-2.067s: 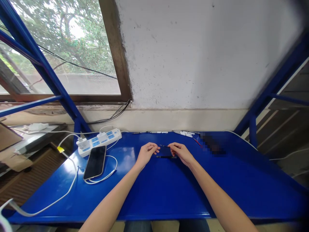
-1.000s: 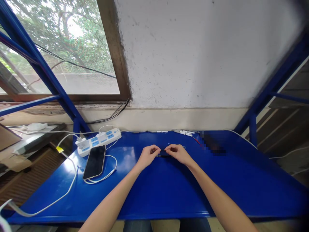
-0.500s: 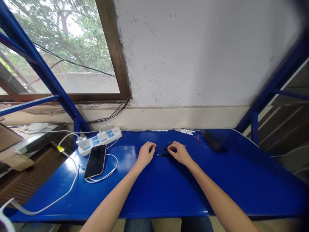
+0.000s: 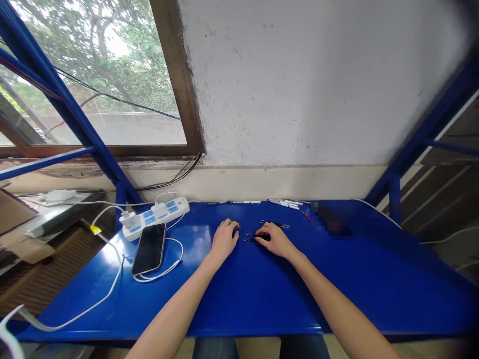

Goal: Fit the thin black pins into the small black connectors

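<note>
Both hands rest on the blue table (image 4: 262,299), near its middle. My left hand (image 4: 223,238) lies knuckles up with the fingers curled under; what they hold, if anything, is hidden. My right hand (image 4: 276,240) is curled too, its fingertips pinching the right end of a thin dark stick (image 4: 250,239) that lies flat between the two hands. Two or three more thin dark sticks (image 4: 277,225) lie just behind my right hand, untouched.
A white power strip (image 4: 157,215) with plugs and a dark phone (image 4: 148,242) on a white cable (image 4: 160,273) lie at the left. Small white pieces (image 4: 289,203) line the back edge by the wall. Blue frame posts (image 4: 391,199) stand at both sides.
Both hands have dropped from a raised pinch down onto the table. The dark stick they held between them now lies flat. The hands have moved slightly apart.
</note>
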The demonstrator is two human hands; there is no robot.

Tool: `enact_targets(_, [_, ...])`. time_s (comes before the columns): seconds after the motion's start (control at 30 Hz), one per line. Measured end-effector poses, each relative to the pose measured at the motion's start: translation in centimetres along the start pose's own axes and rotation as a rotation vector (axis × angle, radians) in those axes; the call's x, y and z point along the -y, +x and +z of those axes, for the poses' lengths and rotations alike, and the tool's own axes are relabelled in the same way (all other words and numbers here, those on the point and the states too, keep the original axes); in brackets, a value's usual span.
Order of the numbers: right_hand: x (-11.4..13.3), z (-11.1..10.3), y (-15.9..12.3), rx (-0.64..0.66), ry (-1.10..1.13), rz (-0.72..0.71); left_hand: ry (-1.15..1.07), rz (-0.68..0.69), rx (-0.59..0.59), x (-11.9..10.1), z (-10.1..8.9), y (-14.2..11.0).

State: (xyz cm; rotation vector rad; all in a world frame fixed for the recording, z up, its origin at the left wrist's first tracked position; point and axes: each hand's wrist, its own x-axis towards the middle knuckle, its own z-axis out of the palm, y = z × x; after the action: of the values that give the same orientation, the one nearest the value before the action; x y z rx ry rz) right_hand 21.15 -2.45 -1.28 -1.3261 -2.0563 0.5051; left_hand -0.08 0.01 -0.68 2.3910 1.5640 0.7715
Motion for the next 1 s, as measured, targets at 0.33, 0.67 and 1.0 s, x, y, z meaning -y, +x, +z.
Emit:
enact_targets(0.33, [0.4, 0.1, -0.2, 0.077, 0.004, -0.073, 0.014, 0.012, 0.038, -0.2, 0.1, 0.0])
enact_targets(0.67, [-0.7, -0.5, 0.1, -0.144, -0.090, 0.045, -0.013, -0.001, 0.018, -0.2, -0.2, 0.0])
enact_targets(1.0, [-1.9, -0.8, -0.2, -0.221, -0.397, 0.321, -0.028, 0.003, 0.043, -0.3, 0.0, -0.1])
